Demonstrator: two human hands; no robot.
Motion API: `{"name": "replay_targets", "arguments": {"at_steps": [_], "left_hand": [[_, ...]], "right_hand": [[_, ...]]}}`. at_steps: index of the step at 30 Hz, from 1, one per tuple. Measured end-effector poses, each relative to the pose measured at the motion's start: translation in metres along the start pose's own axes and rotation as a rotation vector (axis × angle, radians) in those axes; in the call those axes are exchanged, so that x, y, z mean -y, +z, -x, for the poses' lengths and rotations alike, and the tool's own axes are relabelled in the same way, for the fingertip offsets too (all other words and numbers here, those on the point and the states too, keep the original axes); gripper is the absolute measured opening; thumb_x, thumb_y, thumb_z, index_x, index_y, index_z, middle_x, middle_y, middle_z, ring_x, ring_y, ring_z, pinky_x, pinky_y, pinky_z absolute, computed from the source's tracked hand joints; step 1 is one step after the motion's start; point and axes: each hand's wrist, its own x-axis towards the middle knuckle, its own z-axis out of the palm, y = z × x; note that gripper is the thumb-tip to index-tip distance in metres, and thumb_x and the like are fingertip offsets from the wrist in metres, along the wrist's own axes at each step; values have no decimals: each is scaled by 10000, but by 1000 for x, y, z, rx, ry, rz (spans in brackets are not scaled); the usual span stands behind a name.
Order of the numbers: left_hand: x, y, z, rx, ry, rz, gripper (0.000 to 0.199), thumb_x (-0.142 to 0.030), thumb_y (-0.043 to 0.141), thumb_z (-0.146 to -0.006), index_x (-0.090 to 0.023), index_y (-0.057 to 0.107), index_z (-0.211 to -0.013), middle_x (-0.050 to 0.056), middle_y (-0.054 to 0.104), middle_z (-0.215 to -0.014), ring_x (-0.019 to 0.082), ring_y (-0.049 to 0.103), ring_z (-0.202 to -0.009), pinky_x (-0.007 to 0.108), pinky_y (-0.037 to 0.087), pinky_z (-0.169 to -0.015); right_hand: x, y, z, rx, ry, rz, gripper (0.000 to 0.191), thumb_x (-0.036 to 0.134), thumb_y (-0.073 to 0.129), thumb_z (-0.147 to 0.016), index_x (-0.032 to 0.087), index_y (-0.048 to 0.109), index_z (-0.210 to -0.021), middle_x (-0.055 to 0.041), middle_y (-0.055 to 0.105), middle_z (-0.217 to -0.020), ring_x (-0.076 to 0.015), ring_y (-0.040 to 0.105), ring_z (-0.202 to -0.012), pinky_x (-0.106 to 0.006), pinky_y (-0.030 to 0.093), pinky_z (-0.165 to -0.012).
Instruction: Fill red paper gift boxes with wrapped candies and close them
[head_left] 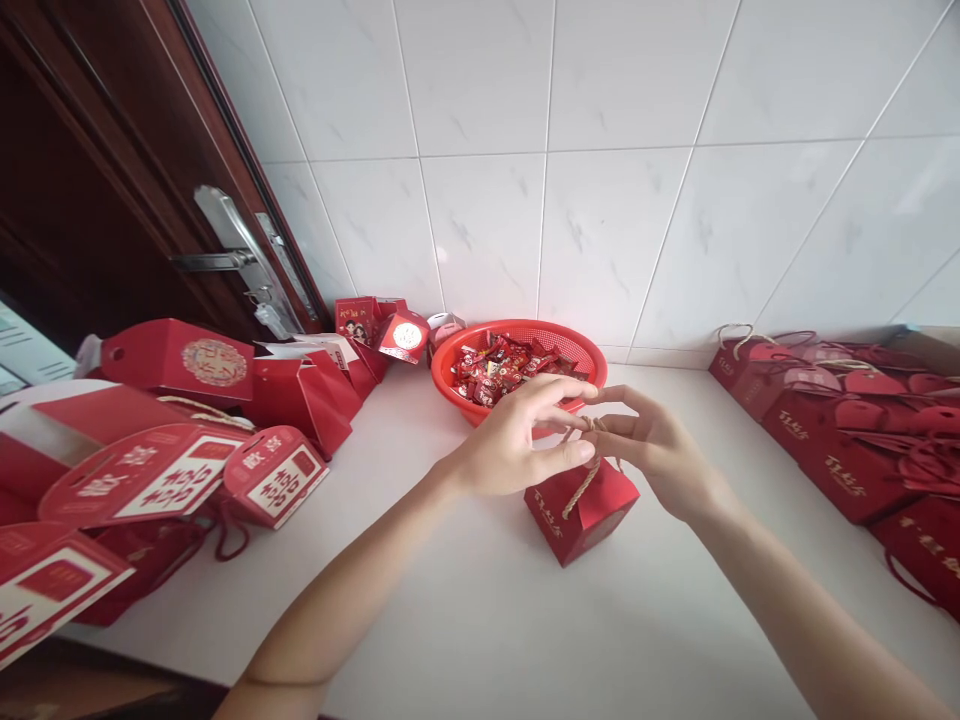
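A small red gift box (585,515) with gold lettering stands on the white tabletop, its top closed to a ridge. A twisted tan cord (580,488) runs over that ridge and up between my fingers. My left hand (529,435) pinches the cord from the left, thumb and fingers meeting above the box. From the right, my right hand (649,440) has its fingertips closed on the same cord, touching the left fingers. The fingers hide part of the cord. Just behind my hands sits a red plastic basket (444,392) holding many wrapped candies (495,368).
Rows of red gift boxes (840,470) with cords line the right side. On the left, assorted red boxes (289,475) and paper bags (315,400) crowd the table (450,620). A tiled wall (480,230) rises behind; a dark wooden door (112,150) with a metal handle is at left.
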Motion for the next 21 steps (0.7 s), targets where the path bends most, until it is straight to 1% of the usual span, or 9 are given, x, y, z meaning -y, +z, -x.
{"name": "replay_targets", "arguments": {"at_steps": [2, 5, 7, 9, 11, 13, 15, 18, 21], "left_hand": [[2, 0, 0, -43, -45, -172, 490, -360, 740, -809, -237, 569, -1251, 95, 542, -1325, 247, 651, -1093, 423, 540, -957], [9, 4, 0, 15, -193, -365, 483, -495, 779, -734, -220, 618, -1097, 79, 547, -1188, 268, 614, -1060, 402, 549, -855], [16, 11, -1, 73, -242, -427, 380, -498, 744, -761, -210, 628, -980, 60, 538, -1090, 257, 604, -1007, 379, 536, -808], [22, 19, -2, 104, -231, -482, 248, -423, 690, -815, -208, 621, -919, 50, 538, -1006, 260, 583, -1005, 375, 516, -805], [27, 26, -4, 122, -202, -524, 161, -354, 656, -841, -209, 622, -901, 54, 550, -965, 277, 555, -1040, 384, 502, -819], [31, 31, -4, 122, -186, -536, 138, -328, 661, -837, -208, 628, -899, 61, 559, -964, 289, 537, -1065, 388, 499, -820], [32, 34, -5, 115, -189, -545, 153, -339, 683, -824, -211, 619, -880, 65, 555, -973, 299, 528, -1084, 395, 499, -823], [32, 35, -5, 126, -248, -575, 196, -384, 686, -819, -216, 587, -830, 67, 542, -953, 312, 536, -1075, 416, 499, -827], [34, 34, -7, 126, -280, -537, 207, -403, 672, -818, -215, 585, -821, 62, 556, -942, 302, 559, -1039, 419, 499, -836]], "right_hand": [[0, 2, 0, -28, 6, -49, 476, 377, 819, -705, 213, 582, -1084, -20, 715, -741, -200, 676, -702, -353, 516, -728], [0, 6, 1, -74, 14, -135, 480, 366, 830, -670, 220, 580, -1054, -32, 717, -784, -212, 676, -747, -340, 515, -695], [-2, 8, 1, -88, 10, -178, 461, 356, 823, -670, 224, 580, -1039, -32, 712, -809, -213, 677, -775, -330, 509, -691], [-4, 9, 1, -84, 2, -199, 432, 333, 804, -688, 226, 585, -1044, -32, 712, -844, -203, 675, -789, -319, 500, -701], [-6, 9, 0, -61, -1, -190, 400, 310, 785, -706, 225, 592, -1046, -30, 712, -880, -185, 667, -784, -313, 496, -716], [-6, 7, -1, -30, 4, -146, 367, 286, 774, -710, 222, 599, -1026, -26, 708, -884, -178, 663, -779, -318, 502, -735], [-5, 4, -1, -8, 5, -89, 346, 267, 767, -704, 222, 602, -1005, -16, 696, -856, -181, 666, -772, -328, 515, -745], [-4, 2, -1, 16, -10, -37, 365, 248, 748, -700, 232, 591, -1029, -2, 673, -828, -193, 675, -767, -351, 539, -753], [-8, 0, -3, 33, -32, 28, 390, 235, 706, -699, 237, 572, -1066, 0, 658, -834, -192, 665, -749, -345, 538, -707]]}}
